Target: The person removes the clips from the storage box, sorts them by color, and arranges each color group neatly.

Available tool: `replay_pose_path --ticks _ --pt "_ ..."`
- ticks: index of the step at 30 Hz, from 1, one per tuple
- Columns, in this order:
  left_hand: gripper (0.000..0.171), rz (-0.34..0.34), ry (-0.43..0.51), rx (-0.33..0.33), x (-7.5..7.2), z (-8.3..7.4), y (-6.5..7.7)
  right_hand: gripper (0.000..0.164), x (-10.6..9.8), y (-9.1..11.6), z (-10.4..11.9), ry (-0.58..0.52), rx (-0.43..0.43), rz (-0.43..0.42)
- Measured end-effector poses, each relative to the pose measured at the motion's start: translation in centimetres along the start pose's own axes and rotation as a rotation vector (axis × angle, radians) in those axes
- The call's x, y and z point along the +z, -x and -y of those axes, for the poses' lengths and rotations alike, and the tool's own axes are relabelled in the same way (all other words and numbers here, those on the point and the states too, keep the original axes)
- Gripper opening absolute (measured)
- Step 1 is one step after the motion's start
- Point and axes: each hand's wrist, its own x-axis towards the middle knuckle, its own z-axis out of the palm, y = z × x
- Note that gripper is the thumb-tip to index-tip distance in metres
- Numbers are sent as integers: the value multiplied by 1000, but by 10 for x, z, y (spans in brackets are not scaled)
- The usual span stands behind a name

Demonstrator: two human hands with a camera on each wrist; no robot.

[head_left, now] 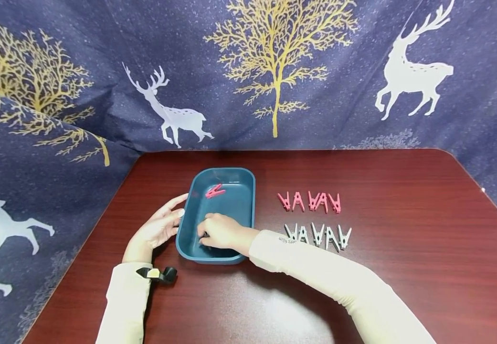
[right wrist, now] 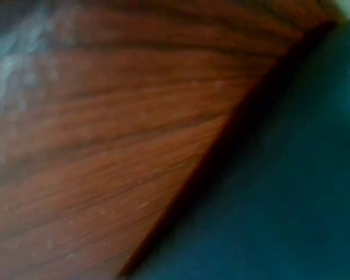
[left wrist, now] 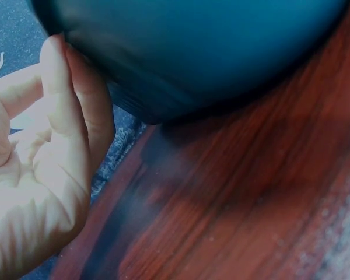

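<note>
A blue plastic bin (head_left: 250, 205) stands on the table, and a red clothespin (head_left: 215, 191) lies inside toward its far end. My left hand (head_left: 158, 228) is at the bin's left side, its fairly straight fingertips against the outer wall near the rim, as the left wrist view also shows. My right hand (head_left: 222, 231) reaches into the near half of the bin with bent fingers. Between its thumb and fingers a small dark grey piece (head_left: 205, 235) shows, mostly hidden by the hand. The right wrist view shows only the bin's outer wall (right wrist: 280, 204) and tabletop.
Right of the bin, a row of several red clothespins (head_left: 298, 201) lies on the brown table (head_left: 403, 215). Nearer me is a row of several grey clothespins (head_left: 318, 235), close to my right sleeve (head_left: 300, 258). A patterned blue cloth (head_left: 239, 119) hangs behind the table.
</note>
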Motion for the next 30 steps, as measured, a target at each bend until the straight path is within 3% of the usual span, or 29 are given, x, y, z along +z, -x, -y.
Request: replay_pose_path --ticks 3,8,14,19,30 --pt "52 -7 -13 -1 1 -1 -1 10 -2 -1 0 -8 30 7" --pt "51 -28 -25 -5 1 -2 0 34 -5 -3 3 -11 112 37" --pt "50 -22 -22 10 -2 3 0 23 -1 -4 2 85 195 12" --pt "50 -21 -45 18 -9 9 -1 20 -1 -3 2 77 246 19" --pt "50 -39 -73 15 -12 10 -1 17 -2 -2 3 93 125 -17"
